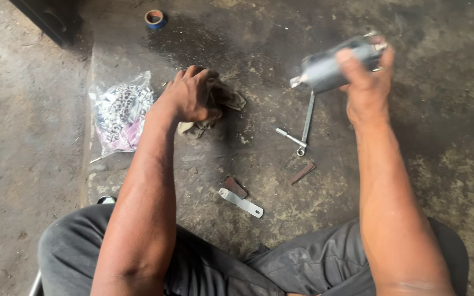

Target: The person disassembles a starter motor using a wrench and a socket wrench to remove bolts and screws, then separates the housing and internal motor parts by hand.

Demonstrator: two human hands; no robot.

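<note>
My right hand grips a grey metal cylinder, a motor-like part with a small shaft end pointing left, held up above the floor. My left hand is closed on a dirty crumpled rag that rests on the stained concrete floor. Below the cylinder lie a long spanner and a short socket bar crossing it.
A clear plastic bag with patterned cloth lies left of the rag. A flat metal bracket and two rusty brown strips lie near my knees. A blue tape roll sits far back. My grey trousers fill the bottom.
</note>
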